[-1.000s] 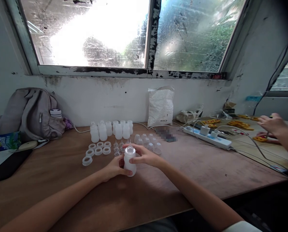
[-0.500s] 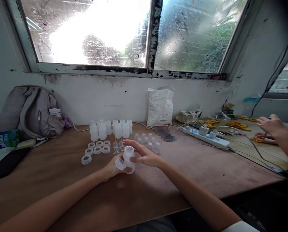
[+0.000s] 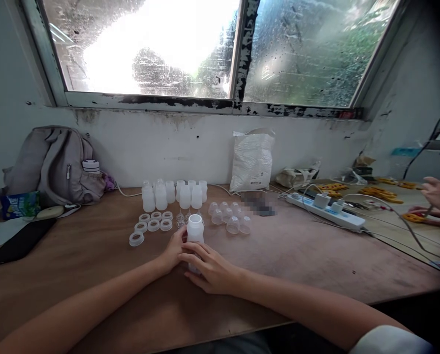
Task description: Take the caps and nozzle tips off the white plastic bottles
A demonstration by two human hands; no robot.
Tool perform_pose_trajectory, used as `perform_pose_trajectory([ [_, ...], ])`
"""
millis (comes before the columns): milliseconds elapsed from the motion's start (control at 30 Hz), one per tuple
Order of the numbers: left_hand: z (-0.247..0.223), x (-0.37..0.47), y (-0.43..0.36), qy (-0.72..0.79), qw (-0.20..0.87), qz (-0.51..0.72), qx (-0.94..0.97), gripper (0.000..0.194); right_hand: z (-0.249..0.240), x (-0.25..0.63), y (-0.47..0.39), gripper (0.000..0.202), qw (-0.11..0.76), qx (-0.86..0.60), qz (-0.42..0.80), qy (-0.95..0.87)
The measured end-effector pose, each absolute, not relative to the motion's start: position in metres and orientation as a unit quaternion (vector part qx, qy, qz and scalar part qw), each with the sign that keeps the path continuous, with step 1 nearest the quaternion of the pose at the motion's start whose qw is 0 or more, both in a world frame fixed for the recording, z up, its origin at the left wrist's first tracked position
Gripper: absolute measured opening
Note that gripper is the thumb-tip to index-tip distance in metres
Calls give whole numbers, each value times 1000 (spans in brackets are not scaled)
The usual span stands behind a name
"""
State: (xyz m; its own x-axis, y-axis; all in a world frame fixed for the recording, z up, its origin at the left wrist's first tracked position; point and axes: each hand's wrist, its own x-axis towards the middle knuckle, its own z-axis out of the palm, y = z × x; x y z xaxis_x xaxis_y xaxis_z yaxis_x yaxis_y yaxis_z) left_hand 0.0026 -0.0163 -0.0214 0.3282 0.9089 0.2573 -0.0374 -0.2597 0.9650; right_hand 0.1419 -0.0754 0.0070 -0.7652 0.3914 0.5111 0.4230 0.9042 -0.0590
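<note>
Between my hands a white bottle (image 3: 195, 229) stands upright with its open mouth up. My left hand (image 3: 174, 251) is closed round its left side. My right hand (image 3: 210, 268) lies across the bottle's lower front, its fingers bent; what it holds there, if anything, is hidden. Behind the bottle are small clear nipples (image 3: 180, 220), partly covered by it. Several white rings (image 3: 153, 225) lie to the left, and several clear domed caps (image 3: 233, 225) to the right. More white bottles (image 3: 161, 195) stand in a group at the back.
A grey backpack (image 3: 55, 162) and a black flat item (image 3: 18, 242) are at the left. A white package (image 3: 252, 160) leans on the wall. A power strip (image 3: 327, 212) with cables lies right. Another person's hand (image 3: 439, 196) works by yellow parts (image 3: 380, 193).
My right hand has moved from the bottle's upper part down to its lower front. The clear cup-like piece by my left hand no longer shows. The view has shifted slightly to the right.
</note>
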Motion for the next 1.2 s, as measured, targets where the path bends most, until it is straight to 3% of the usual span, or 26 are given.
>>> perform_pose_trajectory([
  [433,-14,1,-22,387,482,503,605,41,12,163,-60,33,252,-292,45,-921],
  [600,-16,-2,-20,405,464,495,613,44,23,174,-50,33,283,-272,213,-895],
  [767,-12,-2,-24,362,482,459,652,42,36,175,-46,35,422,-261,427,-756],
  [900,-3,-1,-32,332,482,403,704,51,43,170,-49,31,573,-275,377,-674],
  [967,0,0,-35,316,475,373,732,52,44,166,-51,38,594,-281,340,-673],
  [1200,-2,-2,-36,325,462,317,762,36,43,158,-49,34,458,-309,281,-785],
])
